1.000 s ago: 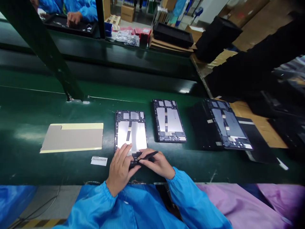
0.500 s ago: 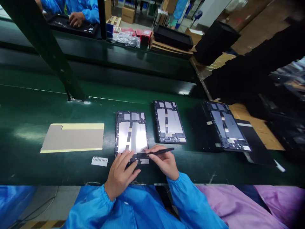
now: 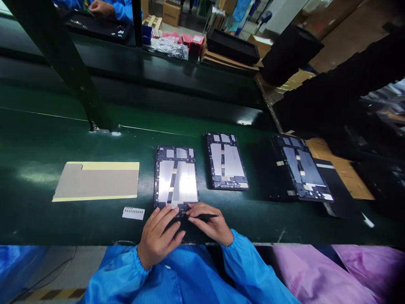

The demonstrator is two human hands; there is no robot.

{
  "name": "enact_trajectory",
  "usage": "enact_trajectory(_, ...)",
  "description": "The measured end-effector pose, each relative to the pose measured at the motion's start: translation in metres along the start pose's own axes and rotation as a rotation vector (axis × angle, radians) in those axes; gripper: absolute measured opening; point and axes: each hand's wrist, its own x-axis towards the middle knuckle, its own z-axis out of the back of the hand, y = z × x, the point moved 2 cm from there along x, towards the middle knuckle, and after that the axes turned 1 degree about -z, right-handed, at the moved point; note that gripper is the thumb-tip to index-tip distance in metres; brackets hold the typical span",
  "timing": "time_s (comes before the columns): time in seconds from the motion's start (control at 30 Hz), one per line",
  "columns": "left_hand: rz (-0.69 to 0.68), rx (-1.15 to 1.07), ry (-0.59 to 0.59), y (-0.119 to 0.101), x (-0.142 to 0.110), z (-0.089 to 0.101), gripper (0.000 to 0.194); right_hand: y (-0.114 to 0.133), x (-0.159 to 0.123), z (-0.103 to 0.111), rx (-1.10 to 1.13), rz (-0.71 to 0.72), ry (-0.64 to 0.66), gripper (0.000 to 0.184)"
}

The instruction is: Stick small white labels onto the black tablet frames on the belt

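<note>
An opened tablet (image 3: 186, 181), its silvery inner plate showing, lies before me on the green bench. My left hand (image 3: 162, 232) rests over its near left corner, fingers stretched out and partly hiding the near edge. Slim black tweezers (image 3: 207, 216) are pinched in my right hand (image 3: 212, 223); their tip is hidden by my fingers at the tablet's near right corner. A small white label sheet (image 3: 133, 213) with a row of little dark pieces lies left of my left hand. Behind it is a larger grey sheet (image 3: 101, 182) with yellow edges.
A second opened tablet (image 3: 228, 160) lies to the right, and a third (image 3: 306, 169) rests farther right on black sheets. A green post (image 3: 79, 88) rises from the bench at left. Across the bench, a co-worker's hand (image 3: 101, 8) is above a black tray (image 3: 95, 27).
My right hand has moved slightly left and toward me along the tablet's near end, the tweezers with it. The left hand stays on the corner. The co-worker's hand has lifted from the tray.
</note>
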Motion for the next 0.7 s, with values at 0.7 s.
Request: enact_trajectory(0.7, 0.218, 0.219, 0.037, 0.061, -0.053, 0.056, 0.020, 0.006, 0.106, -0.123, 0.056, -0.330, 0.342, 0.019)
